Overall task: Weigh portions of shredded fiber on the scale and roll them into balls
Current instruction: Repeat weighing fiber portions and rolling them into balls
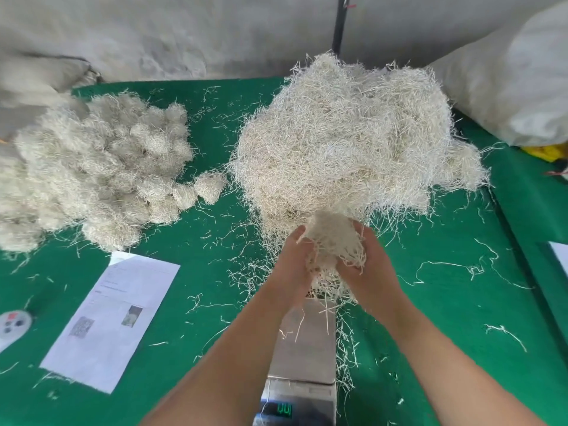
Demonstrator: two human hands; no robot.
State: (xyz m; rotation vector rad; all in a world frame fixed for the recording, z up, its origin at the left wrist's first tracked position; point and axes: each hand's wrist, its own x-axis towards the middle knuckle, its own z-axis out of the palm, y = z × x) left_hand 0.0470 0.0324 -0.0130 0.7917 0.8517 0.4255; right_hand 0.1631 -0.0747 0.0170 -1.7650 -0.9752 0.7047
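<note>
A clump of pale shredded fiber (333, 241) sits between my two hands, lifted above the far end of the scale. My left hand (292, 259) cups its left side and my right hand (365, 262) cups its right side, fingers curled round it. The steel scale (304, 342) lies under my forearms with a few loose strands on its platform; its green display (281, 410) glows at the bottom edge. A big loose heap of fiber (347, 142) rises just beyond my hands. Several rolled balls (92, 167) are piled at the left.
A green mat (445, 302) covers the table, strewn with stray strands. A printed sheet (113, 318) lies front left, with a white remote-like device (13, 325) beside it. A large white sack (528, 81) stands at the right, and another sack (33, 81) at the back left.
</note>
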